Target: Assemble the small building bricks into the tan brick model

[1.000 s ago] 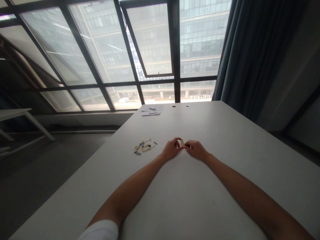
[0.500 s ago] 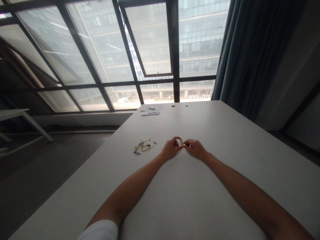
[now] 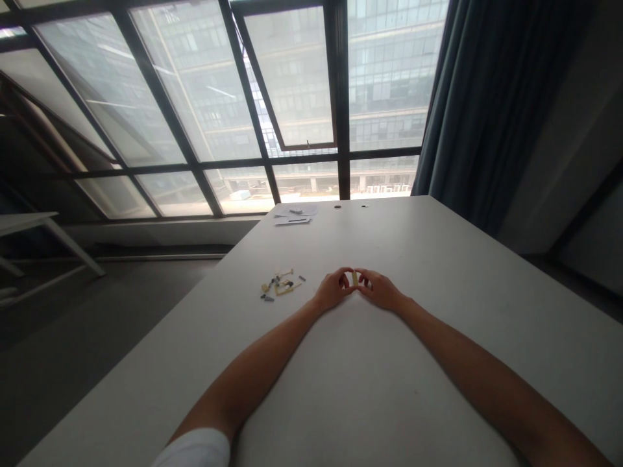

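A small pale-yellow block, looking like a toy building brick (image 3: 355, 278), is held upright between my two hands over the white table (image 3: 370, 376). My left hand (image 3: 333, 288) pinches it from the left with thumb and fingertips. From the other side my right hand (image 3: 380, 289) grips it too, its index finger at the top and its thumb near the bottom. The fingertips cover the block's ends. To the left of my left hand lies a loose pile of small yellow, grey and black building pieces (image 3: 285, 287).
Papers (image 3: 292, 221) with a small object on them lie at the far left of the table. A dark round disc (image 3: 337, 207) and a small dark item (image 3: 365, 206) sit near the far edge. Windows rise behind, with a blue curtain (image 3: 462, 117) at the right.
My right index finger has risen from low beside the block to its top. The block stands a little straighter. My left hand has hardly moved, and the pile is unchanged.
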`<action>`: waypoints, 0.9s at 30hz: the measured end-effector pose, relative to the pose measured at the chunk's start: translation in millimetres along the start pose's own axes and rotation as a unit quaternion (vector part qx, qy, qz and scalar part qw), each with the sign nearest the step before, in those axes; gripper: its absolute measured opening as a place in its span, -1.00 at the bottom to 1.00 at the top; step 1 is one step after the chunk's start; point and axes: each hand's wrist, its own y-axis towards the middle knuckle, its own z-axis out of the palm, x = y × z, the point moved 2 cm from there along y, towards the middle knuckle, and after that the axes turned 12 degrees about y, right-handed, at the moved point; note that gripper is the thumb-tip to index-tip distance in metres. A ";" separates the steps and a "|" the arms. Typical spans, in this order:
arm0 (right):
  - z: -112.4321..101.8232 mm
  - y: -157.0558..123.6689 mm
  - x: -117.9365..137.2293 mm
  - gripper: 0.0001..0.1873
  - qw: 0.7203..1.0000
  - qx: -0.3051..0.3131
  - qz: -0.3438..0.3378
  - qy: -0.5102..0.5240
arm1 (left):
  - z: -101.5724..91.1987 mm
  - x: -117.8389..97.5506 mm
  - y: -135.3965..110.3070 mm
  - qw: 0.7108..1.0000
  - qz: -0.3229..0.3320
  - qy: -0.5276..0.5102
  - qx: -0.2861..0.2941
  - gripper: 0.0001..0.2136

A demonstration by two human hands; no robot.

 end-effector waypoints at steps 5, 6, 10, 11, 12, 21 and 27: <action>-1.7 0.4 1.8 -0.53 1.000 -0.018 -0.001 -0.017 | 0.4 0.0 0.2 1.000 0.012 -0.015 0.013 -0.50; -2.1 0.5 1.8 -0.54 0.999 -0.026 -0.001 -0.024 | 0.4 0.0 0.5 1.000 0.017 -0.018 0.010 -0.47; -3.3 1.1 1.8 -0.57 0.998 -0.043 0.000 -0.040 | -0.7 1.3 1.9 1.000 0.015 -0.019 -0.020 -0.48; -3.5 1.3 2.0 -0.58 0.998 -0.045 0.000 -0.041 | -1.1 1.5 2.1 0.999 0.014 -0.017 -0.026 -0.54; -3.6 1.5 2.2 -0.58 0.998 -0.045 0.000 -0.041 | -1.5 1.5 2.3 0.999 0.015 -0.014 -0.030 -0.61; -7.0 3.5 1.3 -0.68 0.998 -0.052 0.005 -0.040 | -5.5 -3.9 1.1 0.999 0.033 -0.005 -0.019 -0.76; -10.0 4.0 1.2 -0.86 0.994 -0.091 -0.005 -0.059 | -3.2 -4.6 1.4 0.999 0.033 0.002 0.002 -0.76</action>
